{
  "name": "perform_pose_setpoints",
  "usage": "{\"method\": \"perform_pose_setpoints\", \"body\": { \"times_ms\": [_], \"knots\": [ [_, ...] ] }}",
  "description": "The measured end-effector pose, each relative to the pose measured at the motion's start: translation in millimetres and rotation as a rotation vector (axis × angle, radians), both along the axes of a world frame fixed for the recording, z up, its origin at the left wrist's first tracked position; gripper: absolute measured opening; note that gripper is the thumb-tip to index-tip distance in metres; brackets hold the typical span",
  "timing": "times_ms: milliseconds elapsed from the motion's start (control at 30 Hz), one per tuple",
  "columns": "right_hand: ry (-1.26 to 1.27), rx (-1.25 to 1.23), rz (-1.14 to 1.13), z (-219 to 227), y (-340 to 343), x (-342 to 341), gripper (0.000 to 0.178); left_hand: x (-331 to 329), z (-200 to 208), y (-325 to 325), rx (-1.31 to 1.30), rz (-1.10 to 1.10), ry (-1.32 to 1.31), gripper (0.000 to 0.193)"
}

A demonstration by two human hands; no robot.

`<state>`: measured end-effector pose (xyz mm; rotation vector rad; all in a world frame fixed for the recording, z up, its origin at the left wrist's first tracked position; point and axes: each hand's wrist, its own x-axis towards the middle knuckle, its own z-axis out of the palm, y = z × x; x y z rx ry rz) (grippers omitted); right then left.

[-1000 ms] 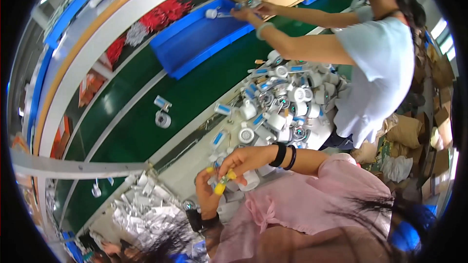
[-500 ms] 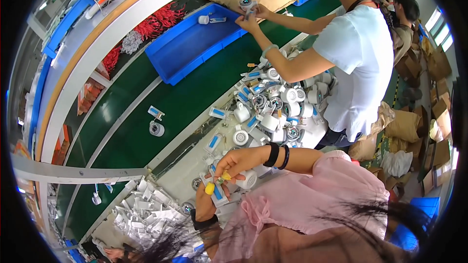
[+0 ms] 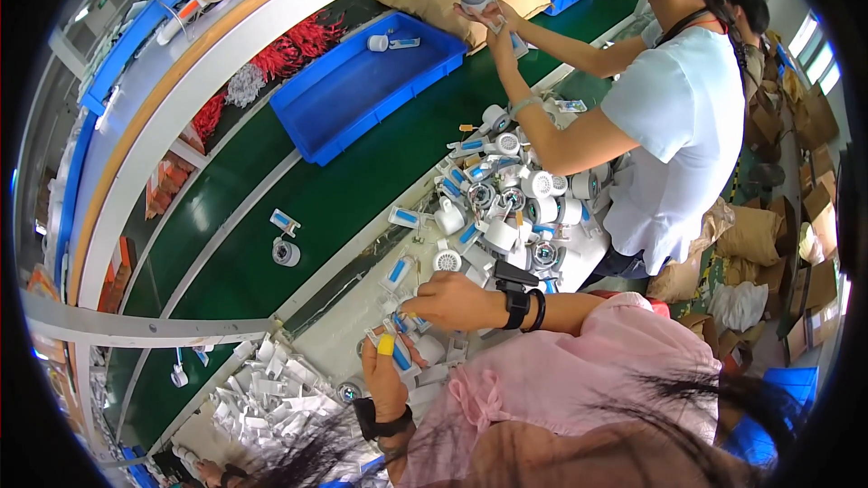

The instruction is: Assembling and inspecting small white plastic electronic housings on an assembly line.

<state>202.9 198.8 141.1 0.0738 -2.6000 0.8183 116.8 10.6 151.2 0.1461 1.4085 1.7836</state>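
Note:
My left hand (image 3: 387,387), with a yellow cover on one finger, is closed around a white handle piece with a blue cell in it (image 3: 401,358). Just above it my right hand (image 3: 454,301) is turned back up, fingers pinched together at the far end of that piece; what they grip is hidden. Around both hands lie white round fan heads with grilles (image 3: 447,260) and more white handle pieces with blue cells (image 3: 398,273). To the left spreads a heap of white plastic shells (image 3: 276,388).
A green conveyor belt (image 3: 235,280) runs beyond the bench, carrying a loose fan head (image 3: 286,253) and a blue tray (image 3: 316,117). A metal post (image 3: 154,329) crosses at left. At the right a co-worker (image 3: 678,117) holds a small fan (image 3: 474,0).
My right hand has shifted up and right, its fingers now turned away from view. My left hand has tilted upright, still holding the handle piece. The co-worker has moved the fan slightly right.

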Motion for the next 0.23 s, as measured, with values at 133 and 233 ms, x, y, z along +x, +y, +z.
{"method": "perform_pose_setpoints", "body": {
  "times_ms": [133,233],
  "knots": [
    [0.235,-0.219,-0.054,0.8,-4.1,0.2,0.03,4.9,-4.1,7.4,-0.034,-0.005,-0.045,0.024],
    [0.279,-0.253,-0.024,-1.2,-1.6,-0.6,0.031,2.9,-4.1,8.8,-0.047,-0.074,-0.014,0.028]
  ]
}}
